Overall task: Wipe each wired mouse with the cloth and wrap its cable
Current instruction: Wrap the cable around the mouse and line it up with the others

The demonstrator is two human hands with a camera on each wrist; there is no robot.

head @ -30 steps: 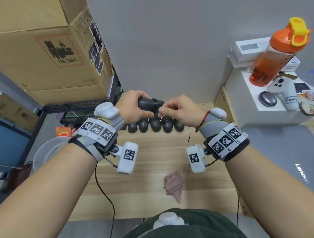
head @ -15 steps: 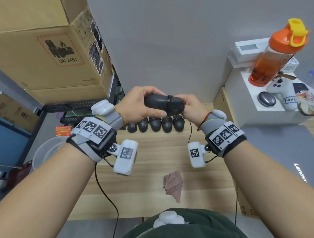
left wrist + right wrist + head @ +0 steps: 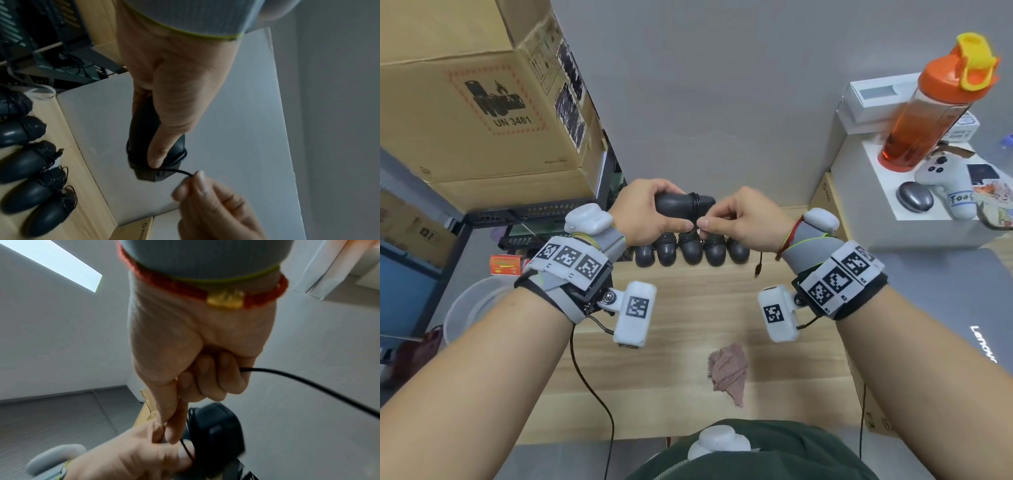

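Observation:
My left hand (image 3: 654,219) grips a black wired mouse (image 3: 681,207) in the air above the desk, thumb pressed on the cable turns round its body (image 3: 156,155). My right hand (image 3: 726,222) pinches the thin black cable (image 3: 180,172) between thumb and forefinger just beside the mouse. The cable's loose end with its plug (image 3: 757,270) hangs below my right wrist. Several black mice (image 3: 691,251) with wrapped cables lie in a row at the back of the wooden desk (image 3: 688,308). A brownish-pink cloth (image 3: 727,371) lies crumpled near the front edge.
A large cardboard box (image 3: 482,102) sits on shelving at the left. At the right a white box (image 3: 914,219) carries an orange bottle (image 3: 931,106), a white controller (image 3: 945,185) and a grey mouse (image 3: 915,196). A grey Lenovo laptop (image 3: 962,308) lies closed at the right.
The mouse was turned over in my left hand as my right hand carried the cable round it. My right hand now pinches the cable at the near side again, and the hanging end is shorter.

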